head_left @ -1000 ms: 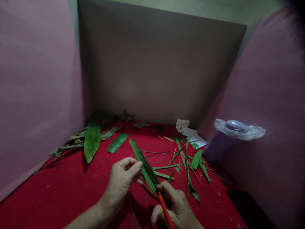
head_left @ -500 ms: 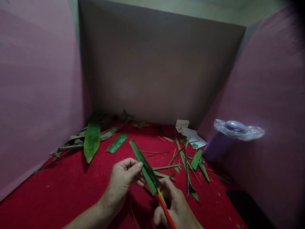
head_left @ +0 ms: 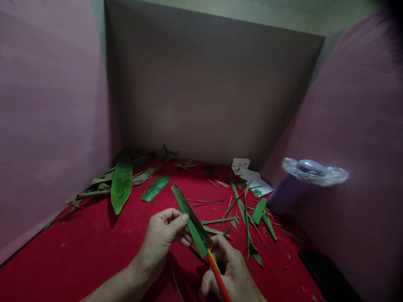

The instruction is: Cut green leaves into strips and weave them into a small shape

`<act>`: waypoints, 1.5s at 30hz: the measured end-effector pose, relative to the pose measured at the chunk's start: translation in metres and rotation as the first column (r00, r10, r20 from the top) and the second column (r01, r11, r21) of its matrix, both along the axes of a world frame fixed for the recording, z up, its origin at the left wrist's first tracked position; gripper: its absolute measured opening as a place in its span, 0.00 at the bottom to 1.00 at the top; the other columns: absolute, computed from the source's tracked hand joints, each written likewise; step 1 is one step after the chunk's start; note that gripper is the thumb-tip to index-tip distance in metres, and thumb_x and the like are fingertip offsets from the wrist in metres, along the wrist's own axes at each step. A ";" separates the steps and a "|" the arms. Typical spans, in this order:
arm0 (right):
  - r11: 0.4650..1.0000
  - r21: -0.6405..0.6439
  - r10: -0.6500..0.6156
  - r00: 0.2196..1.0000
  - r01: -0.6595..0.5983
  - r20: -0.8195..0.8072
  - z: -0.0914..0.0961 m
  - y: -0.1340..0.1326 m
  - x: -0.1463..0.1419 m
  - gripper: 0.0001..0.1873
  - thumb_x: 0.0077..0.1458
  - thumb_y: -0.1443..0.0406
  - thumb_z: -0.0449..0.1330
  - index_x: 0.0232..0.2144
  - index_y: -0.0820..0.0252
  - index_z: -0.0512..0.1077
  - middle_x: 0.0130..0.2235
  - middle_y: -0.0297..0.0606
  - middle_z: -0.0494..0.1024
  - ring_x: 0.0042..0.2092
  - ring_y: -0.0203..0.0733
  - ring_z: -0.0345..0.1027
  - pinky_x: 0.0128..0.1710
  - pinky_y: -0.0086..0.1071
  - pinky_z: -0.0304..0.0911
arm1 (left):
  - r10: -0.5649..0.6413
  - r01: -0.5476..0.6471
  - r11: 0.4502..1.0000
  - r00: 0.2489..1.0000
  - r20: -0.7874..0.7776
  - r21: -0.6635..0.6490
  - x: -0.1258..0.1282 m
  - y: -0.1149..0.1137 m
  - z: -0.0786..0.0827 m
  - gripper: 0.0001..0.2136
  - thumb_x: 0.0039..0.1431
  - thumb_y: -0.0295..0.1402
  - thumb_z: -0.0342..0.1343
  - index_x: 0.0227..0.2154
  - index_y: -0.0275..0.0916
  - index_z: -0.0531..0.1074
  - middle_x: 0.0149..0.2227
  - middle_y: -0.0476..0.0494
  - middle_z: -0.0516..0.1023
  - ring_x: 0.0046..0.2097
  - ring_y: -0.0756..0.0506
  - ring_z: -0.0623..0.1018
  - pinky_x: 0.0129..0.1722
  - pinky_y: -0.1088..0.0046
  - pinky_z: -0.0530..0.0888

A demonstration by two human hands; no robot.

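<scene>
My left hand (head_left: 168, 230) pinches a long green leaf strip (head_left: 189, 214) between thumb and fingers, holding it slantwise above the red cloth. In my right hand (head_left: 229, 268) is a pair of scissors (head_left: 217, 272) with red and yellow handles. Their blades lie along the near end of the strip, which is split lengthwise there, and are largely hidden by the leaf. Beyond my left hand rests a short, wide leaf piece (head_left: 155, 188). Narrow leaf strips (head_left: 244, 214) lie scattered to the right of the held leaf.
A large whole leaf (head_left: 121, 184) lies on dried leaves (head_left: 100, 186) at the left. White papers (head_left: 255, 180) and thin sticks (head_left: 220, 183) are at the back. On the right stand a purple container (head_left: 289, 193) with clear plastic on top and a black flat object (head_left: 327, 272).
Little differs. My right thumb and the scissors have shifted very slightly at the near end of the leaf strip; my left hand keeps the same hold.
</scene>
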State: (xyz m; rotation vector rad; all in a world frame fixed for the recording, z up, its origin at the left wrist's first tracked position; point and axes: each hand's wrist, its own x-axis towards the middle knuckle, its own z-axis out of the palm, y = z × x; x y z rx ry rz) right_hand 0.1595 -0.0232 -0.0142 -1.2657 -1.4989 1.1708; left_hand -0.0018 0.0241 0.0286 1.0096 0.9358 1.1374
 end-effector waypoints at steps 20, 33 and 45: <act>0.985 0.126 0.132 0.985 -0.117 -0.112 -0.013 0.004 0.003 0.20 0.42 0.50 0.63 0.26 0.59 0.63 0.18 0.24 0.55 0.20 0.29 0.45 0.18 0.24 0.43 | -0.076 0.076 0.997 0.996 0.051 -0.004 0.003 -0.007 0.003 0.09 0.53 0.35 0.55 0.23 0.35 0.67 0.21 0.47 0.75 0.23 0.49 0.75 0.21 0.75 0.72; 0.990 0.038 0.140 0.984 -0.137 -0.113 -0.007 -0.001 0.003 0.22 0.39 0.51 0.65 0.29 0.58 0.64 0.20 0.29 0.67 0.22 0.33 0.61 0.20 0.23 0.56 | 0.020 -0.020 1.000 1.000 -0.010 0.001 0.002 -0.003 0.007 0.10 0.47 0.35 0.60 0.19 0.35 0.66 0.17 0.48 0.74 0.19 0.49 0.74 0.19 0.75 0.72; 0.990 0.088 0.114 0.990 -0.107 -0.086 -0.007 0.000 -0.001 0.27 0.37 0.42 0.60 0.25 0.58 0.64 0.17 0.29 0.64 0.22 0.36 0.60 0.22 0.27 0.59 | -0.029 0.029 0.999 1.000 0.002 -0.020 0.005 -0.006 0.006 0.11 0.48 0.35 0.59 0.19 0.35 0.66 0.18 0.46 0.75 0.19 0.49 0.75 0.20 0.75 0.72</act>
